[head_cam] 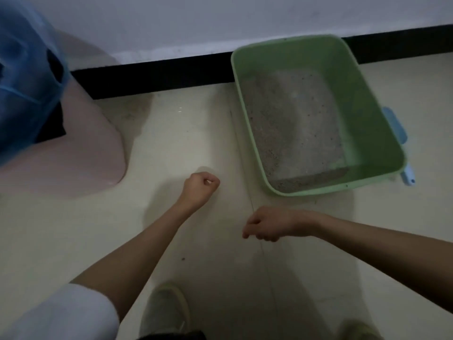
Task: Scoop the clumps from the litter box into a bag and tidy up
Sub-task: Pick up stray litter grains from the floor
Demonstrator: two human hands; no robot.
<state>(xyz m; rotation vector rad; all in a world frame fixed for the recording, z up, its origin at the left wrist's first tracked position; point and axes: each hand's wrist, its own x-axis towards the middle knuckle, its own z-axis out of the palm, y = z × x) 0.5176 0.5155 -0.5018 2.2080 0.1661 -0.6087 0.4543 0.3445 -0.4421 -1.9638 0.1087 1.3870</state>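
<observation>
— Where's the litter box (367, 99)?
— Ahead and right of the right hand (267, 225), long axis running away; the scoop (394, 123) lies beyond it.
— Hands?
— Left hand (201, 190) clenched, empty; right loosely curled, empty, nearer.

**Dim corner, tiled floor, white wall**

Light is low and flat, soft shadows only. Floor (196, 143) is pale cream tile, one thin grout line (255, 217) running front to back; a few dark specks on it. Wall (196, 20) is plain white, slightly scuffed near the bottom. Black skirting (159, 77) runs along its foot, left to right. Pink rounded piece (93, 155) sits on the floor at left, against the skirting.
</observation>
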